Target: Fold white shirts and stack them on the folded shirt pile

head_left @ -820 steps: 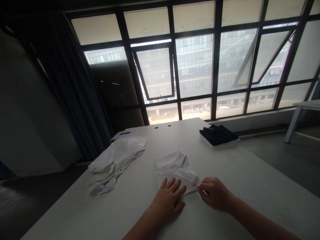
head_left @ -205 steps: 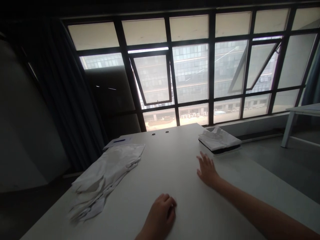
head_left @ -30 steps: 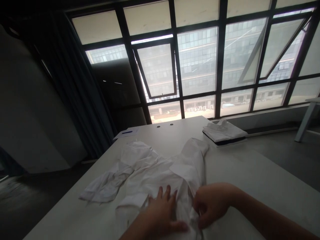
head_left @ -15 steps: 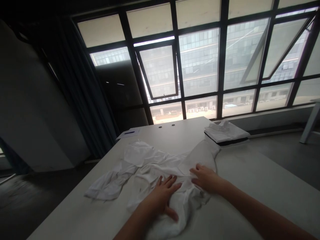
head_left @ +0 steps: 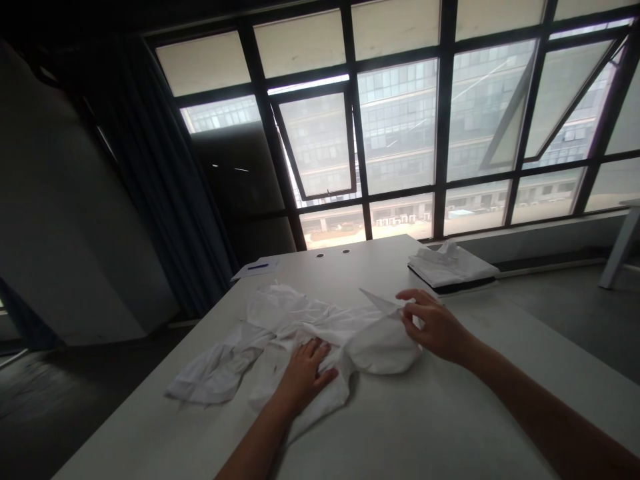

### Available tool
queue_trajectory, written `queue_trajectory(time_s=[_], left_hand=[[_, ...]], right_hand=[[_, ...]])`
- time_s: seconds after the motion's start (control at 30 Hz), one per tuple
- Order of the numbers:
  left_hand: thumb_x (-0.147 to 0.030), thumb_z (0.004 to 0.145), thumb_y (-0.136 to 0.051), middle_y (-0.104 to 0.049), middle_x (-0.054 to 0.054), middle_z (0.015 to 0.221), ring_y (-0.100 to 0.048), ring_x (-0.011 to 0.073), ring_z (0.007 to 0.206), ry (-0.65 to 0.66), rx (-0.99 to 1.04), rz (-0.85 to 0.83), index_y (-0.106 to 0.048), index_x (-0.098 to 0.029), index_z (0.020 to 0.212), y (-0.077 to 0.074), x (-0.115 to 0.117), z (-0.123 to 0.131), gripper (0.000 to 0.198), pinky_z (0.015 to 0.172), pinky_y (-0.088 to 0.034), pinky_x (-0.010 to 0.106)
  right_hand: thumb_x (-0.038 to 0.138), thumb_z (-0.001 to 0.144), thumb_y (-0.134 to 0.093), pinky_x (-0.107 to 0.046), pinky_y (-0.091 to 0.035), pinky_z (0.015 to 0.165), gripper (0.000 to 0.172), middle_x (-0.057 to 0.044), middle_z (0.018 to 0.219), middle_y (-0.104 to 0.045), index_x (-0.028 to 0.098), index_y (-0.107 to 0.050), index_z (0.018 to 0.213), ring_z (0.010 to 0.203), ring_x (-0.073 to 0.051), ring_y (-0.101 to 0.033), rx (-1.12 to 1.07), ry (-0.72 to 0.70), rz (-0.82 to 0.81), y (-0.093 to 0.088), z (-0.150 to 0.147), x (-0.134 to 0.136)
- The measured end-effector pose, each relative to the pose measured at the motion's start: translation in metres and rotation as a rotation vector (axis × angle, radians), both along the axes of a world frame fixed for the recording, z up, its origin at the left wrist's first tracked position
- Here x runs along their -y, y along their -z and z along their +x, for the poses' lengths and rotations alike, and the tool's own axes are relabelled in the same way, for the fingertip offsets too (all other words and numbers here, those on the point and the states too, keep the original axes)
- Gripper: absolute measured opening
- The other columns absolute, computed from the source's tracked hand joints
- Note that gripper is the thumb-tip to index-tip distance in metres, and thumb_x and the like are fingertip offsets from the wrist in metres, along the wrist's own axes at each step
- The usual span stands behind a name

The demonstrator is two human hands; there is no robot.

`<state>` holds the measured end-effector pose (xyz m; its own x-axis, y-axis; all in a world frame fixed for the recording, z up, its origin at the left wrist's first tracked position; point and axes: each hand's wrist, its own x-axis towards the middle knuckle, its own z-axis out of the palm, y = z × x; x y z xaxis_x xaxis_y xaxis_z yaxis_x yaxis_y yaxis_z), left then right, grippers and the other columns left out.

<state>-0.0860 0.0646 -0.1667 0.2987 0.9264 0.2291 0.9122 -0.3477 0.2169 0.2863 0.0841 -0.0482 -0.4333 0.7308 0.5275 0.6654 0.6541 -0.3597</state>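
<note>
A crumpled white garment (head_left: 285, 310), perhaps a shirt, is spread over the white table (head_left: 480, 407). My left hand (head_left: 307, 373) lies on its near middle part with the fingers stretched out, palm down on the cloth. At the garment's right end, my right hand (head_left: 433, 327) pinches a piece of the cloth between thumb and fingers. That piece is raised a little and forms a pointed fold to the left of the fingertips. A long part of the cloth trails toward the table's left edge.
Folded white clothes (head_left: 453, 263) with a dark layer beneath them lie at the table's right edge. A blue pen (head_left: 258, 267) rests on paper (head_left: 245, 271) at the far left corner. Beyond the table stand windows and a dark blue curtain (head_left: 165, 200).
My right hand has moved up and slightly right, lifting the garment's right part. My left hand has slid a little left and stays on the cloth. Less cloth lies bunched at the near side.
</note>
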Motion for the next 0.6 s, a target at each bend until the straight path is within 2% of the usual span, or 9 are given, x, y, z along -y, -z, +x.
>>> queue_trajectory(time_s=[0.07,0.1,0.13,0.2,0.27,0.33,0.37,0.47,0.6], left_hand=[[-0.051,0.089,-0.066,-0.043,0.015,0.155,-0.043,0.0359,0.138,0.026,0.035,0.023,-0.054,-0.026,0.142,-0.005,0.004,0.003,0.060,0.114,-0.036,0.054],[-0.047,0.088,-0.066,-0.042,0.014,0.155,-0.043,0.0350,0.138,0.051,0.052,0.036,-0.053,-0.026,0.142,-0.009,0.007,0.006,0.059,0.114,-0.036,0.053],[-0.041,0.088,-0.066,-0.042,0.012,0.155,-0.044,0.0336,0.137,0.083,0.068,0.049,-0.052,-0.027,0.142,-0.014,0.010,0.010,0.057,0.114,-0.036,0.051],[-0.027,0.087,-0.062,-0.047,0.009,0.150,-0.046,0.0300,0.135,0.158,0.091,0.065,-0.053,-0.028,0.139,-0.022,0.017,0.020,0.052,0.115,-0.036,0.047],[-0.016,0.083,-0.056,-0.057,0.007,0.140,-0.050,0.0269,0.128,0.232,0.097,0.047,-0.057,-0.028,0.132,-0.029,0.024,0.031,0.050,0.112,-0.038,0.044],[-0.011,0.079,-0.053,-0.064,0.006,0.126,-0.055,0.0256,0.118,0.289,0.087,0.006,-0.059,-0.028,0.123,-0.033,0.031,0.041,0.048,0.107,-0.042,0.041],[-0.011,0.078,-0.054,-0.066,0.006,0.120,-0.057,0.0256,0.114,0.310,0.076,-0.011,-0.060,-0.027,0.119,-0.036,0.034,0.045,0.045,0.104,-0.043,0.041],[-0.017,0.080,-0.058,-0.066,0.006,0.109,-0.058,0.0257,0.104,0.357,0.038,-0.019,-0.060,-0.026,0.107,-0.042,0.043,0.053,0.029,0.097,-0.044,0.040],[-0.027,0.089,-0.058,-0.065,0.006,0.102,-0.058,0.0248,0.097,0.405,-0.022,-0.002,-0.060,-0.026,0.105,-0.049,0.049,0.058,0.016,0.092,-0.044,0.039]], right_hand=[[0.034,0.094,-0.048,-0.040,-0.044,0.098,0.023,-0.012,0.138,-0.057,0.023,-0.055,0.076,0.134,-0.031,-0.045,-0.045,-0.107,-0.055,-0.020,0.011,0.011],[0.036,0.095,-0.047,-0.040,-0.045,0.096,0.024,-0.012,0.137,-0.058,0.023,-0.055,0.076,0.135,-0.032,-0.044,-0.045,-0.137,-0.109,-0.028,0.016,0.017],[0.038,0.096,-0.046,-0.039,-0.047,0.092,0.026,-0.013,0.131,-0.062,0.023,-0.056,0.077,0.130,-0.032,-0.048,-0.026,-0.152,-0.176,-0.034,0.020,0.022],[0.044,0.095,-0.047,-0.035,-0.048,0.079,0.029,-0.011,0.109,-0.070,0.023,-0.057,0.079,0.106,-0.028,-0.062,0.079,-0.166,-0.331,-0.040,0.025,0.032],[0.053,0.091,-0.053,-0.031,-0.046,0.067,0.032,-0.006,0.089,-0.071,0.023,-0.060,0.084,0.080,-0.023,-0.064,0.220,-0.183,-0.539,-0.039,0.025,0.038],[0.061,0.088,-0.056,-0.029,-0.043,0.060,0.039,-0.002,0.079,-0.071,0.024,-0.062,0.094,0.068,-0.020,-0.063,0.306,-0.177,-0.727,-0.032,0.020,0.040],[0.065,0.086,-0.057,-0.028,-0.042,0.059,0.043,-0.003,0.079,-0.071,0.024,-0.062,0.100,0.067,-0.020,-0.064,0.318,-0.157,-0.762,-0.026,0.017,0.040],[0.065,0.082,-0.062,-0.029,-0.041,0.062,0.049,-0.006,0.090,-0.073,0.024,-0.062,0.108,0.077,-0.024,-0.066,0.322,-0.087,-0.635,-0.004,0.003,0.034],[0.056,0.075,-0.072,-0.031,-0.044,0.071,0.045,-0.008,0.104,-0.072,0.024,-0.064,0.105,0.090,-0.026,-0.066,0.345,-0.111,-0.548,0.031,-0.006,0.019]])
